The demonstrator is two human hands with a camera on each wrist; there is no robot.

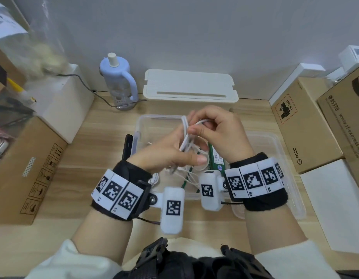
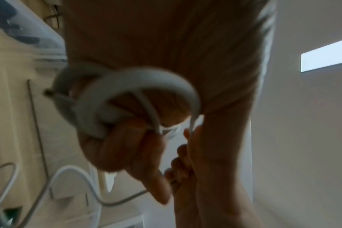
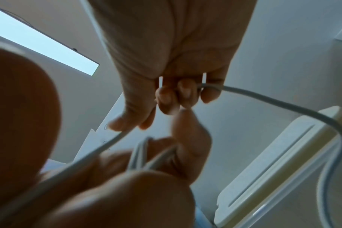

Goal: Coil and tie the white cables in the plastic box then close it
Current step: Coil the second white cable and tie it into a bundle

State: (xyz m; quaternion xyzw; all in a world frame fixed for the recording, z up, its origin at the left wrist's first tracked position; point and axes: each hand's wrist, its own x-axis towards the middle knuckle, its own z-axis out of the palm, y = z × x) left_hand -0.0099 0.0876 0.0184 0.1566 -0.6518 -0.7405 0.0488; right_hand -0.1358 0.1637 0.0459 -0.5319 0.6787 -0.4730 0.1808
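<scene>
Above the box (image 1: 141,119), going left to right: the left hand (image 1: 168,152) grips the coil (image 1: 185,135), fingers curled round a bundle whose long axis runs near to far. Just right of it, nearly touching, the right hand (image 1: 218,133) pinches the cable's (image 3: 273,103) free tail. That tail lies across the coil, so the right hand looks better placed to wrap it round; lid (image 1: 283,158) waits at right.
</scene>
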